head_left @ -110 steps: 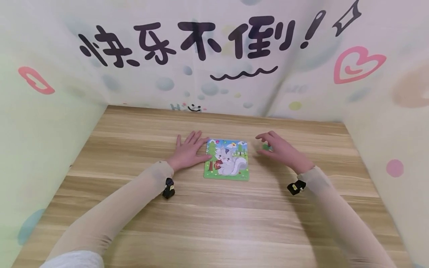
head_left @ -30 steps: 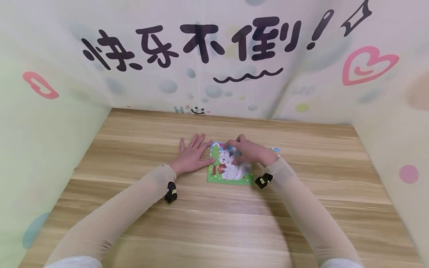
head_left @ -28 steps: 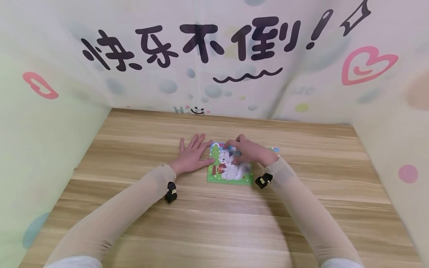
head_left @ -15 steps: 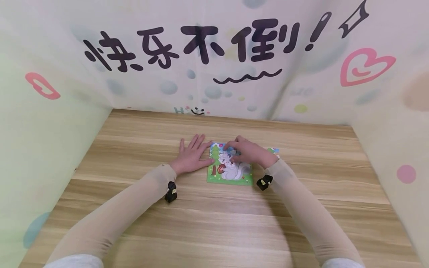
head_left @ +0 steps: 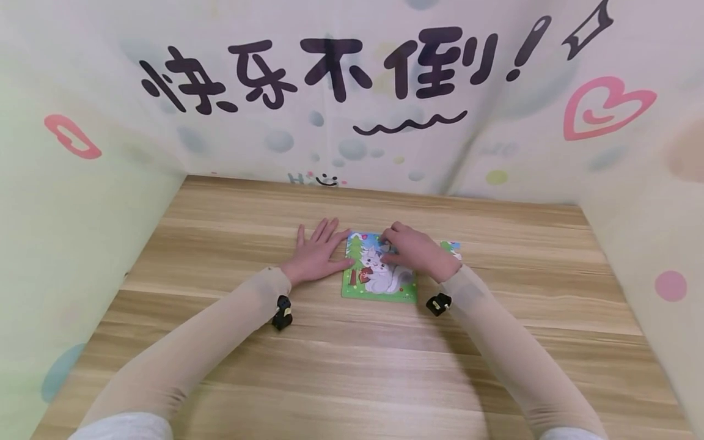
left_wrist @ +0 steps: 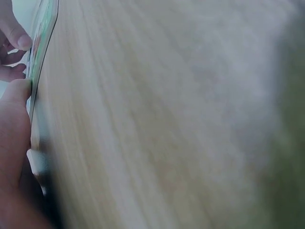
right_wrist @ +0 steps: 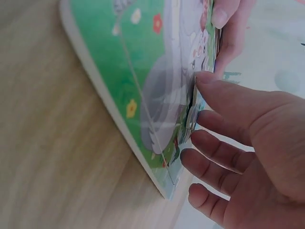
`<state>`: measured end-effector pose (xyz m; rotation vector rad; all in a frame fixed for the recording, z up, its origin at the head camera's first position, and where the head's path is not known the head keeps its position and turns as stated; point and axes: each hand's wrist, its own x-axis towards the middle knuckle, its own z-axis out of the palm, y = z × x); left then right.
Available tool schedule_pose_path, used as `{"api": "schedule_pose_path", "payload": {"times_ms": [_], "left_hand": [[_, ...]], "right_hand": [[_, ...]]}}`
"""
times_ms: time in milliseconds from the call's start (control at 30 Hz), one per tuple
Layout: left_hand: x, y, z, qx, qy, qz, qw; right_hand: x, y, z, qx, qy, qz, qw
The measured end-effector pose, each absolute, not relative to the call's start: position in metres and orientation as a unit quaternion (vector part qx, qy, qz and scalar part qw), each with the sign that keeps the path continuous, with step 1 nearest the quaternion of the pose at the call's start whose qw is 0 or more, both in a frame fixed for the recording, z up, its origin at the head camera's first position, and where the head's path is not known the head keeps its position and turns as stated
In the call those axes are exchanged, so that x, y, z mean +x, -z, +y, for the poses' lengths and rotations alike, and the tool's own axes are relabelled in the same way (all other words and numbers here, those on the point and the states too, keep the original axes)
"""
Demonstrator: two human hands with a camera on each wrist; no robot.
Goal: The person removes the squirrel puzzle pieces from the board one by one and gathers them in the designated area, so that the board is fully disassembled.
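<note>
A square jigsaw puzzle (head_left: 379,296) with a grey-white squirrel and green trees lies flat on the wooden table. My left hand (head_left: 316,255) is spread beside it, with the thumb and index finger touching its left edge. Over the puzzle's upper right part is my right hand (head_left: 415,247), thumb and fingers bent. In the right wrist view, its thumb and index finger pinch a puzzle piece (right_wrist: 191,117) that stands slightly raised from the board. The right hand hides much of that corner from the head view. A loose puzzle piece (head_left: 451,247) lies to the puzzle's right.
The wooden table (head_left: 352,366) reaches a printed white backdrop (head_left: 308,140) behind the puzzle. Light side walls stand at left and right. Each wrist carries a small black camera.
From the right of the puzzle, my right hand has moved onto its upper right part, then shifted slightly right. The loose piece beside the puzzle shows more fully. My left hand stays put.
</note>
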<state>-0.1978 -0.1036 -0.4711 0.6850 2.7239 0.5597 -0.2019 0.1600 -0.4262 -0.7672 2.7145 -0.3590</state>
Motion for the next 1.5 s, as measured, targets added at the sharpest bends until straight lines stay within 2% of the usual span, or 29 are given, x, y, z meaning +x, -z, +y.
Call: {"api": "schedule_pose_path", "payload": {"times_ms": [367, 967, 1500], "left_hand": [[-0.199, 0.471, -0.105, 0.236, -0.198, 0.941, 0.142], [-0.195, 0.465, -0.103, 0.24, -0.187, 0.942, 0.14], [-0.195, 0.468, -0.103, 0.24, -0.178, 0.945, 0.132]], "right_hand": [[-0.195, 0.423, 0.156, -0.301, 0.11, 0.94, 0.119], [-0.194, 0.424, 0.168, -0.287, 0.179, 0.922, 0.19], [-0.187, 0.42, 0.197, -0.301, 0.176, 0.926, 0.142]]}}
